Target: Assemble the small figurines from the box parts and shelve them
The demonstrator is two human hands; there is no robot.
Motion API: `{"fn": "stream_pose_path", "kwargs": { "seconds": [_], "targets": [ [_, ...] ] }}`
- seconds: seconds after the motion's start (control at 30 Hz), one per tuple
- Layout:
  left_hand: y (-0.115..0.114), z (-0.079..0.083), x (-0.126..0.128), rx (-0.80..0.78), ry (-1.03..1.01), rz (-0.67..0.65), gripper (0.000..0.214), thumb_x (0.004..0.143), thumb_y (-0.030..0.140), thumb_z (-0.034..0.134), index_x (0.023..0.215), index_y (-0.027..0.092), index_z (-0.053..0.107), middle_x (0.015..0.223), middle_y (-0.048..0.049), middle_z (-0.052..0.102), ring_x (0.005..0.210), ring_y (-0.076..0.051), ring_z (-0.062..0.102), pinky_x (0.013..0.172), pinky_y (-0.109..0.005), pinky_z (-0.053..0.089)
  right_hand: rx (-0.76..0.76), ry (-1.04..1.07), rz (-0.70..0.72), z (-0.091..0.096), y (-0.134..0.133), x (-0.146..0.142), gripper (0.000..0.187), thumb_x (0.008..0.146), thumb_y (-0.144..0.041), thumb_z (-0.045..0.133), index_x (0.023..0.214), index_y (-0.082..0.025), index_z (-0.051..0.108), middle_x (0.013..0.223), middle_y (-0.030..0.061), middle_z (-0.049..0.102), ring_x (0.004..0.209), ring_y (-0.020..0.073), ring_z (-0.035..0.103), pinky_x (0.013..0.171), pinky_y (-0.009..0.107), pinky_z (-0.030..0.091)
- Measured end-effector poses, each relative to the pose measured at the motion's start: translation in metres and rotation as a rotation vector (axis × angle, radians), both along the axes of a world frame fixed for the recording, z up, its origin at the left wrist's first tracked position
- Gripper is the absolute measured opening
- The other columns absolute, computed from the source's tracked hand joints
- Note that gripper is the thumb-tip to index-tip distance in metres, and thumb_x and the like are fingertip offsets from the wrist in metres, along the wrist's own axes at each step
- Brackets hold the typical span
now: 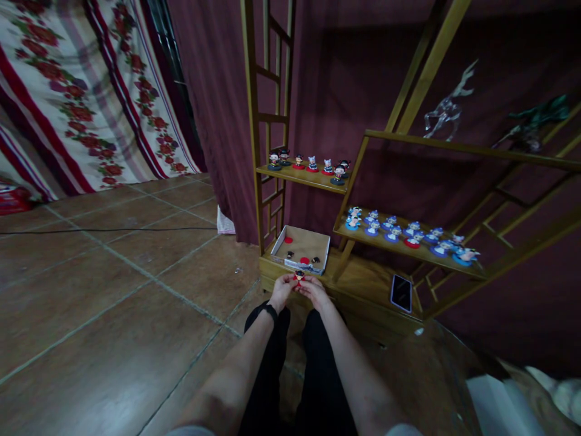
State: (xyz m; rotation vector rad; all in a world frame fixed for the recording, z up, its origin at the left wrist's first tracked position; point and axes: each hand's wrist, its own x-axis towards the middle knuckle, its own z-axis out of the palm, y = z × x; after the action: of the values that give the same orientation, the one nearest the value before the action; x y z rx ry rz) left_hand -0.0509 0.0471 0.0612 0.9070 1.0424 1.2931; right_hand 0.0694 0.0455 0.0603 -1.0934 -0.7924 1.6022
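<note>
My left hand (282,289) and my right hand (313,290) meet in front of my knees, fingers pinched together on one small figurine (299,276) with a red base. Just beyond them lies a shallow cardboard box (318,241) on the lowest wooden board, holding a few red discs (304,260) and small dark parts. A black band is on my left wrist.
A wooden shelf unit (308,178) carries several red-based figurines (312,164) on one board and several blue-based figurines (399,233) on a lower board. A phone (401,292) lies on the bottom board. Dark red curtain behind; tiled floor and a black cable to the left.
</note>
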Motion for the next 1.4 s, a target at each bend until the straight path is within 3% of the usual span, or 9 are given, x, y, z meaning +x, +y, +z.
{"fn": "stream_pose_path", "kwargs": {
  "seconds": [0.4,0.63,0.9,1.13,1.4],
  "targets": [
    [0.003,-0.003,0.002,0.079,0.073,0.012,0.035,0.054,0.018,0.073,0.087,0.013,0.062,0.072,-0.0023,0.064,0.061,-0.012,0.057,0.063,-0.026,0.047,-0.018,0.063,-0.013,-0.006,0.010,-0.001,0.020,0.061,-0.021,0.068,0.079,-0.019,0.061,0.072,0.0004,0.069,0.064,0.0119,0.064,0.066,0.025,0.049],
    [-0.003,-0.005,0.003,0.350,0.591,0.101,0.047,0.061,0.013,0.066,0.107,0.020,0.059,0.098,-0.0068,0.060,0.091,-0.022,0.057,0.085,-0.035,0.043,-0.019,0.090,-0.030,-0.009,0.009,0.005,0.025,0.058,-0.017,0.069,0.082,-0.021,0.061,0.079,-0.0007,0.070,0.074,0.0138,0.064,0.071,0.027,0.049],
    [-0.020,0.013,0.002,0.478,1.094,0.014,0.048,0.078,0.021,0.053,0.125,0.022,0.044,0.107,-0.0106,0.053,0.094,-0.022,0.055,0.079,-0.028,0.041,0.004,0.088,-0.030,-0.011,0.010,0.008,0.031,0.057,-0.015,0.068,0.086,-0.023,0.062,0.082,-0.0020,0.068,0.075,0.0129,0.063,0.073,0.027,0.049],
    [-0.023,0.026,-0.001,0.628,1.253,0.013,0.039,0.081,0.020,0.047,0.120,0.018,0.048,0.101,-0.0125,0.055,0.094,-0.024,0.053,0.083,-0.032,0.038,0.028,0.136,-0.016,-0.011,0.012,0.005,0.032,0.058,-0.010,0.065,0.087,-0.024,0.062,0.083,-0.0024,0.067,0.076,0.0125,0.062,0.073,0.027,0.049],
    [-0.023,0.027,-0.005,0.745,1.418,-0.025,0.043,0.083,0.013,0.040,0.126,0.017,0.042,0.106,-0.0143,0.055,0.099,-0.025,0.051,0.083,-0.035,0.036,0.046,0.128,-0.016,-0.014,0.015,0.008,0.034,0.058,-0.006,0.061,0.086,-0.026,0.062,0.087,-0.0034,0.067,0.081,0.0132,0.062,0.078,0.029,0.050]
  ]
}}
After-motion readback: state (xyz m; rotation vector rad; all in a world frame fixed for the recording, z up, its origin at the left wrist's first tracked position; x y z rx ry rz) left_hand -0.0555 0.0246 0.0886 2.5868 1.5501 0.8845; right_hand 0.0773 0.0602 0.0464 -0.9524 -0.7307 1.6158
